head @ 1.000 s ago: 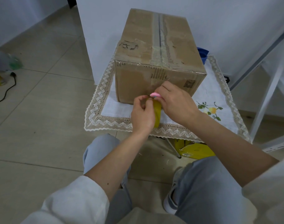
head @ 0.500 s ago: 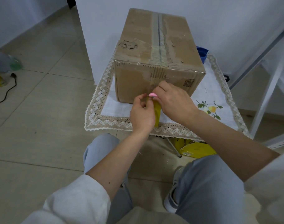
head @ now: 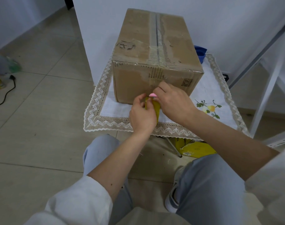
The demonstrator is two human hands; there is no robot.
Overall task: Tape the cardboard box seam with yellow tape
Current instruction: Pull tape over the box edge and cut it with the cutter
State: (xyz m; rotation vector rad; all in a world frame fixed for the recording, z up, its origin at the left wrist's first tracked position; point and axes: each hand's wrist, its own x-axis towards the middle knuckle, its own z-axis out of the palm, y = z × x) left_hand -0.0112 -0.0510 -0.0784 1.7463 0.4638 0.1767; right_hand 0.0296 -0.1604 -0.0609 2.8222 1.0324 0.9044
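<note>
Head view puts your two hands together at the near face of the cardboard box, low down and just in front of its bottom edge. Your left hand is curled around the roll of yellow tape, fingers and thumb gripping it from the left so that only a band of yellow shows between your hands. Your right hand is closed on a small pink-handled tool, pinched at the top of the roll where the tape meets the box; what the tool is and where its tip touches you cannot make out, since your fingers cover it. The box stands on a white cloth with a lace border, set toward the cloth's far left part, with its near face well back from the near edge. The seam runs down the middle of the box's top, away from you, under old clear tape and torn paper, and no yellow tape lies on it yet. An embroidered flower sits on the cloth toward the near right corner, just right of your right wrist. Below the near edge, a yellow bag lies on the floor between your knees.
</note>
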